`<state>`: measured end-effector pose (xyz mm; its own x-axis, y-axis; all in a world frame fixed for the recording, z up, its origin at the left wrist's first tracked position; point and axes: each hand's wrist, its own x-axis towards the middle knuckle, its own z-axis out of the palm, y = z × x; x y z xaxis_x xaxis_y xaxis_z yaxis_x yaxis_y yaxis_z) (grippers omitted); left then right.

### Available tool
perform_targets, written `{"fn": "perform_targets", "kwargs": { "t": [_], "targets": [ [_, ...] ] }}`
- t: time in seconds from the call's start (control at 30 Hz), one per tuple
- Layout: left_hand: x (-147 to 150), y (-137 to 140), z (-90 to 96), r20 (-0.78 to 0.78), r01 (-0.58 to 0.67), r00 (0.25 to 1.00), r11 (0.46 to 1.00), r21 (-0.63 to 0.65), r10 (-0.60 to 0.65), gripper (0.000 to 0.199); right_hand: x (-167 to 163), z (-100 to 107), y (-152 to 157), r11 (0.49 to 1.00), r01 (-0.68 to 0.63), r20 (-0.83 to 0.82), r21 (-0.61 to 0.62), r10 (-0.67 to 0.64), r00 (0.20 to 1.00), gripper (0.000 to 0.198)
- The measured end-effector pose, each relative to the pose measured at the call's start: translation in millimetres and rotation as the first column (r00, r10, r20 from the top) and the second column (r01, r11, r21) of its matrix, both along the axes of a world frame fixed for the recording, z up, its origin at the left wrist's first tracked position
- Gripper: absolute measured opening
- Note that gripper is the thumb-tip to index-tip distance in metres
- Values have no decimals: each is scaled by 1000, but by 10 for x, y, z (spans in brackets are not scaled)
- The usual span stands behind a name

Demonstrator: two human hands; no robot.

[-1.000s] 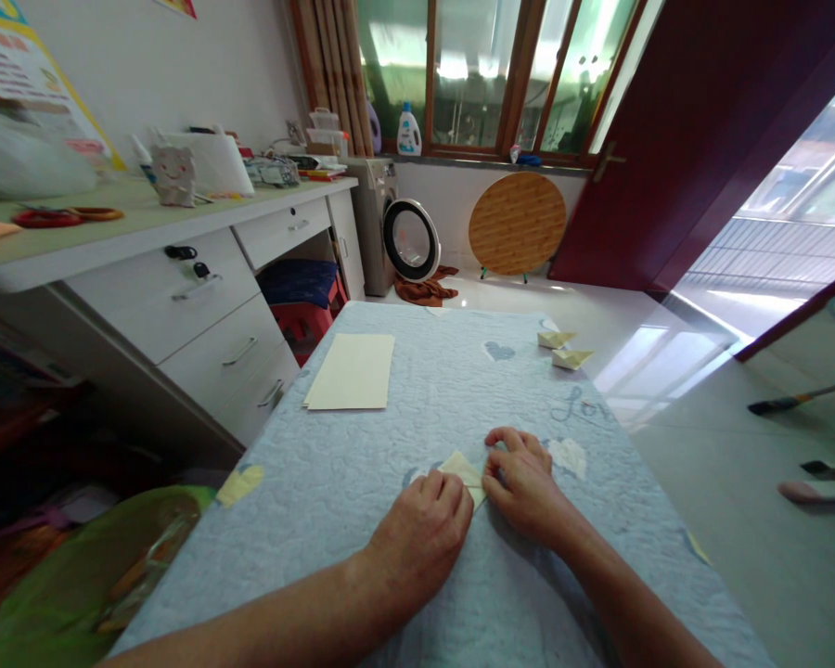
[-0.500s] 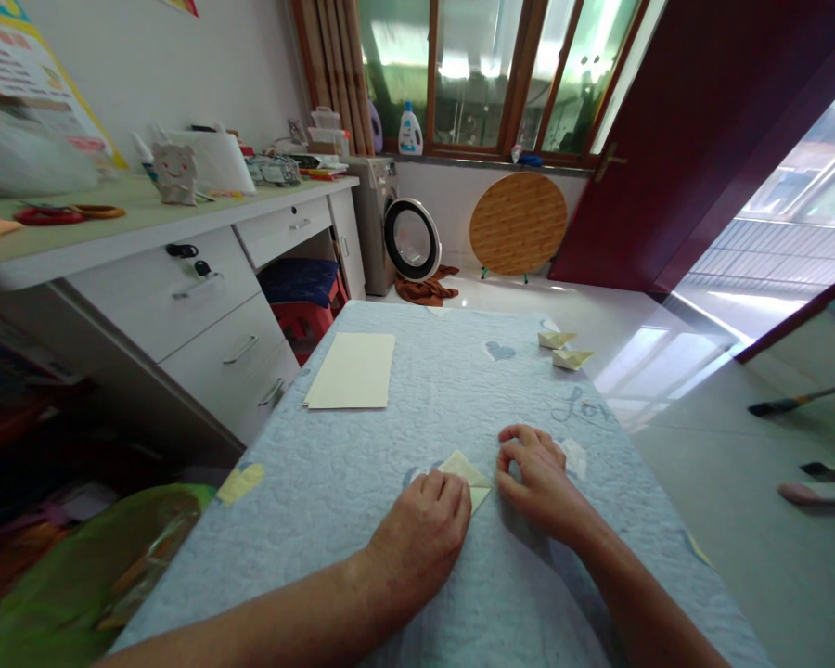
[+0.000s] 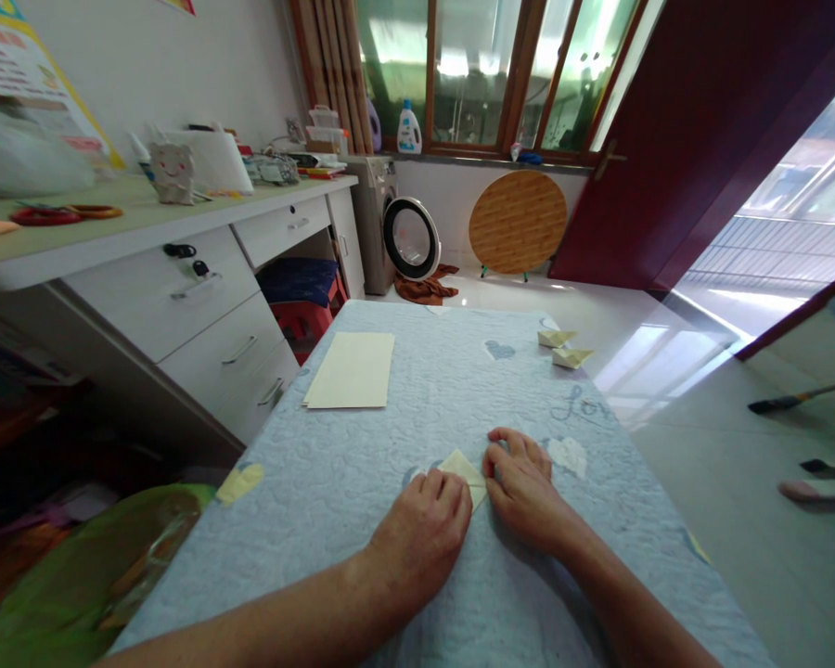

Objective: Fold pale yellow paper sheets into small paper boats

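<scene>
A small piece of folded pale-yellow paper lies on the cloth-covered table, its pointed top showing between my hands. My left hand, fingers curled and together, presses on the paper's left and lower part and hides it. At the paper's right corner is my right hand, thumb and bent index finger closed on the corner. Two folded paper boats sit at the table's far right edge, one behind the other. A stack of flat pale-yellow sheets rests at the far left.
The light-blue quilted tablecloth covers the table. On the left stands a white desk holding scissors. A green bag-lined bin is beside the table's left edge. Behind are a washing machine with its door open and a round wooden tabletop.
My right hand has moved left, from just beside the folded paper onto its right corner. My left hand stays in place on the paper.
</scene>
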<state>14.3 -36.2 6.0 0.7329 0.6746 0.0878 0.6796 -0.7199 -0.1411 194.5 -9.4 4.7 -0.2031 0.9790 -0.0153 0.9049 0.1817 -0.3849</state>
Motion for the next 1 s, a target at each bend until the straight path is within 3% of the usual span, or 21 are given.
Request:
{"fn": "perform_targets", "kwargs": {
  "t": [0.3,0.43,0.53,0.83,1.0],
  "targets": [
    [-20,0,-9,22,10,1000,1000,-7,-10,28,64,35,41,1000,-4,-166,31,10,986,35],
    [-25,3,-24,56,29,998,1000,-3,-29,29,36,95,30,975,-162,-369,151,207,906,30],
    [-24,-4,-35,83,33,996,999,-2,-32,28,-32,113,-9,944,-307,-439,121,328,836,29],
    [8,-95,-4,52,-10,999,999,41,7,29,-53,52,-27,913,-399,-397,90,400,826,30],
    [-7,-136,-11,18,-110,994,991,79,109,26,-62,134,-52,901,-428,-291,74,430,855,34]
  ]
}}
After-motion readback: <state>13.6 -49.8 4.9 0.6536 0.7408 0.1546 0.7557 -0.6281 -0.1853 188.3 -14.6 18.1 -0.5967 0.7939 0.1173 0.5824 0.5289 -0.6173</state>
